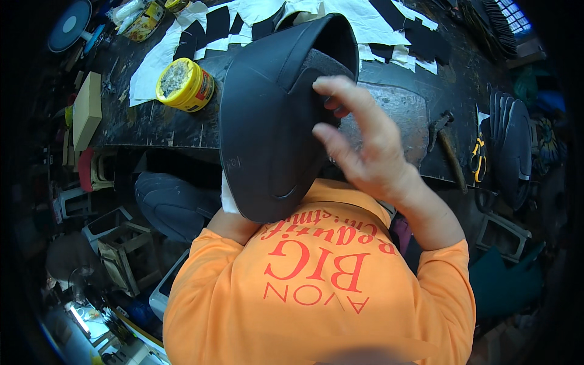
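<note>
Upright before my chest stands a black padded leather-like piece (261,121), bent into a deep curved shell with a rounded rim. Stitched seams and a grey padded layer (325,64) show near its open top. My right hand (365,131) is beside its right edge, with thumb and forefinger spread apart and the forefinger's tip close to the grey layer; whether it touches is unclear. My left forearm (238,227) runs in behind the piece's lower end, so my left hand is hidden. A bit of white material (229,198) pokes out along the lower left edge.
On the dark table (158,131) are an open yellow tub (182,85), white and black cut pieces (365,27), a grey slab (395,112), a hammer (447,143) and yellow-handled scissors (478,158). Similar black pieces (510,146) stack at right; another (173,204) lies lower left, near stools (128,252).
</note>
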Available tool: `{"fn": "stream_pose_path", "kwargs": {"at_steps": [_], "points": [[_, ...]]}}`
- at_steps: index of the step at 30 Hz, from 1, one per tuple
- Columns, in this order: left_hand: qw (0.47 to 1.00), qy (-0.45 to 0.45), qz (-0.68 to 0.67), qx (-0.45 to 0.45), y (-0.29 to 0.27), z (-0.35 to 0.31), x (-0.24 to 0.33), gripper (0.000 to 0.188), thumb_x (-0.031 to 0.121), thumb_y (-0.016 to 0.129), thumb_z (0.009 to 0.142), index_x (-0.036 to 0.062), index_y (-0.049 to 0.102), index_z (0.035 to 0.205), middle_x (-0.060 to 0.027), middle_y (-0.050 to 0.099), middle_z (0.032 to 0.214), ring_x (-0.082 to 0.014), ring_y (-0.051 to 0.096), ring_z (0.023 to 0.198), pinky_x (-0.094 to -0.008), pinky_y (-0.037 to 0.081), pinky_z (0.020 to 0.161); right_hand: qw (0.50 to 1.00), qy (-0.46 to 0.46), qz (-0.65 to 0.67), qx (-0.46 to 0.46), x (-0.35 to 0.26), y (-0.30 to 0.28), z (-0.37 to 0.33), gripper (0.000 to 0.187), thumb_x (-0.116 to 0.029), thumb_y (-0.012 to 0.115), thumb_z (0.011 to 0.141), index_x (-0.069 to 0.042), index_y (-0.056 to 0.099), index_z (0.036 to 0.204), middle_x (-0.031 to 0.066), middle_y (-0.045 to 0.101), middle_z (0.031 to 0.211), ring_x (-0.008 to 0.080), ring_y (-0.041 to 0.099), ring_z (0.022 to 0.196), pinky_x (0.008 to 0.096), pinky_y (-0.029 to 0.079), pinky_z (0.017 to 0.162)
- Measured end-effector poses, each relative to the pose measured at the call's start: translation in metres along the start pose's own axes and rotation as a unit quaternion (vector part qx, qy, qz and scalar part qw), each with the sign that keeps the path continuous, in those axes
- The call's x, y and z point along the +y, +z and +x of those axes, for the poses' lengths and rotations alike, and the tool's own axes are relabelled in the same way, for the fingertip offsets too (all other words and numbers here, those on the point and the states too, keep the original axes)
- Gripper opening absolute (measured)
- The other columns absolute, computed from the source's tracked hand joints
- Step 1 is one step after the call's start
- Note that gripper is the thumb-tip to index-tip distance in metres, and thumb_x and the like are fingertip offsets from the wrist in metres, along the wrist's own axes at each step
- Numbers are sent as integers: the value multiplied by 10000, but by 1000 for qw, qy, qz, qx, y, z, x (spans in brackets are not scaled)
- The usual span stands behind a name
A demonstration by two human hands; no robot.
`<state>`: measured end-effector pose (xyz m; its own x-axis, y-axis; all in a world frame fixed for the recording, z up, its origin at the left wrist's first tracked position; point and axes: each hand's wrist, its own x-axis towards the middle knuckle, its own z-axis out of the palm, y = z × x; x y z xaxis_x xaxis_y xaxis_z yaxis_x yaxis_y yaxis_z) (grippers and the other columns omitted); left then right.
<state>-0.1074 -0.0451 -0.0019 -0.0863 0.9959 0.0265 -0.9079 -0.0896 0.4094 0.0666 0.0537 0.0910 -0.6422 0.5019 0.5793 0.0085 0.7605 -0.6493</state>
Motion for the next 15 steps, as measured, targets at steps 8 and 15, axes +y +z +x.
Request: {"fn": "stream_pose_path", "kwargs": {"at_steps": [8,15], "points": [[1000,3,-16,21,3,-4,-22,695,452,444,1042,-57,350,1506,-283,362,1554,-381,327,1472,-489,221,1201,965,-137,-223,-25,53,-29,56,352,-18,728,792,-159,748,1114,66,680,1125,291,622,1057,392,510,934],[999,5,-31,36,4,-5,-35,702,458,448,1040,-55,346,1508,-281,358,1557,-379,329,1471,-486,222,1201,972,-24,-197,-126,64,-23,42,337,-11,718,842,-165,769,1138,58,707,1023,230,688,972,323,555,841]]}}
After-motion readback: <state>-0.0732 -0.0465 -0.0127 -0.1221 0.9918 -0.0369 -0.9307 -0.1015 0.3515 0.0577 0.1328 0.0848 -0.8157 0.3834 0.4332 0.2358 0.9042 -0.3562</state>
